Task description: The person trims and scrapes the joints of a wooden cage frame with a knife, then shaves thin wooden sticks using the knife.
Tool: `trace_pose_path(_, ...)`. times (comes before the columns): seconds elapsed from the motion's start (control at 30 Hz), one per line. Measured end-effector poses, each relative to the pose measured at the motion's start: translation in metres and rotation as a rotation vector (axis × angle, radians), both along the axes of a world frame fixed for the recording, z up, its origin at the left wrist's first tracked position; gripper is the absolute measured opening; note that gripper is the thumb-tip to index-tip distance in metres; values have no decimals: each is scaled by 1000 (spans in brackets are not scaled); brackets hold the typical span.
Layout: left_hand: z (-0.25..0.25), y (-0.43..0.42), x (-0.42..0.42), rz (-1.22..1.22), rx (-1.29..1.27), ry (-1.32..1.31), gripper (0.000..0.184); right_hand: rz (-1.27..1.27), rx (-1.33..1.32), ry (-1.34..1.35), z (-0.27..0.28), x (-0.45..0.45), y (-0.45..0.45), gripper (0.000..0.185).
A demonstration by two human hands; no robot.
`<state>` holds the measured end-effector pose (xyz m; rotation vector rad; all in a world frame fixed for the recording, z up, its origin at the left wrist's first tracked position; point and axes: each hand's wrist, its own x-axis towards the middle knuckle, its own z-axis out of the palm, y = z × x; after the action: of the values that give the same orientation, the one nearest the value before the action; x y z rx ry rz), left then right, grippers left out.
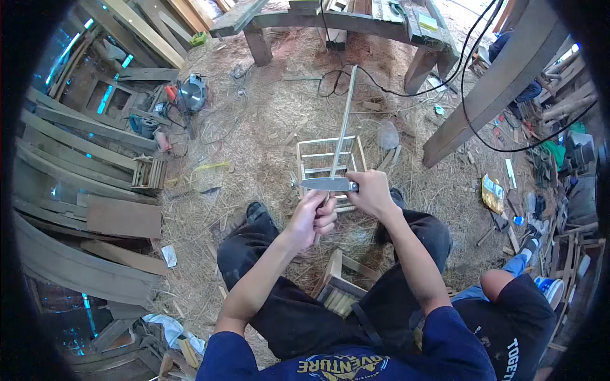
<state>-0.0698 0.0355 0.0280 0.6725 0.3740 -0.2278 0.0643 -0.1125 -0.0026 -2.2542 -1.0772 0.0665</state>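
My left hand (314, 217) is wrapped round the lower part of a long thin strip (344, 120), which points up and away from me. In my right hand (370, 192) is the handle of a knife (325, 184); its broad blade lies across the strip just above my left fingers. Below and beyond my hands, a small slatted wooden frame (301, 152) stands on the ground, partly hidden by the hands and the strip. Between my legs sits a small wooden piece with slats (341, 299).
A circular saw (192, 93) and planks lie on the left. A wooden post (495, 82) leans at the right, with a black cable near it. A workbench (330, 20) stands ahead. Another person (508, 317) sits at the lower right. Shavings cover the ground.
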Motion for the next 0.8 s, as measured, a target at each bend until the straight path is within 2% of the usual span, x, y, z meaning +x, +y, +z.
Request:
trace_pose_path(0.13, 0, -15, 1, 84, -66, 61, 23, -97, 80, -154, -7, 1, 9, 6)
trace_pose_path(0.27, 4, -29, 2, 164, -89, 67, 22, -129, 64, -248, -37, 11, 9, 13)
trace_pose_path(0.3, 12, -31, 0, 180, -91, 60, 22, -306, 30, -219, -29, 19, 4, 13)
trace_pose_path(0.33, 24, -37, -11, 107, -87, 192, 23, -484, -3, -191, -21, 32, -2, 13)
trace_pose_path(0.37, 27, -47, -24, -11, -99, 178, 24, -497, 3, -177, -24, 48, -13, 11)
trace_pose_path(0.43, 7, -44, -24, 13, -137, 54, 26, -533, 19, -156, -26, 76, -28, 14)
trace_pose_path(0.53, -3, -15, -23, -125, -39, 68, 29, -573, 14, 33, -27, 52, -33, 24)
trace_pose_path(0.63, -12, 0, -15, -245, 0, 21, 31, -554, -77, 22, -11, 43, -30, 25)
trace_pose_path(0.67, -10, -1, -10, -218, 174, -34, 32, -538, -65, -27, -6, 41, -27, 23)
trace_pose_path(0.8, -9, 1, 7, 52, 497, -85, 28, -437, -96, -51, -2, 31, -25, 21)
